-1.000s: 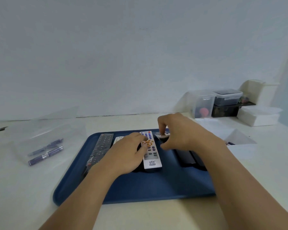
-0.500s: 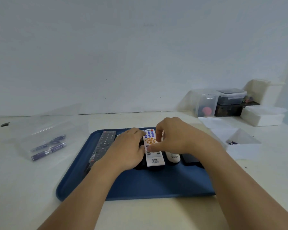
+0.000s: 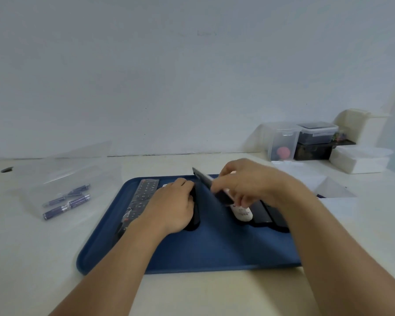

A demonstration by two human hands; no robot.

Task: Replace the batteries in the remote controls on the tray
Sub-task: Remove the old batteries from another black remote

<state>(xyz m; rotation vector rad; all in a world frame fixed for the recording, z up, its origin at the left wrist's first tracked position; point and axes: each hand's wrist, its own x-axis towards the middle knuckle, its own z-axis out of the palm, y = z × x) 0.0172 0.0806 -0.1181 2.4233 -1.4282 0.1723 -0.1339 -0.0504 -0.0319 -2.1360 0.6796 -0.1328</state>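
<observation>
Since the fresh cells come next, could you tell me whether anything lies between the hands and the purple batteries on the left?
Yes: the purple batteries lie inside a clear plastic bag on the table, left of the blue tray. The bag's film covers them; otherwise nothing visible blocks the left hand.

Soft, even, dimmish light; faint shadows; right hand point(image 3: 249, 183) motion-blurred; wide-angle bending at edges.

A dark blue tray point(image 3: 192, 258) fills the lower centre, purple batteries point(image 3: 66, 201) lie at left, and a red knob point(image 3: 282, 152) shows inside a clear box at right.
</observation>
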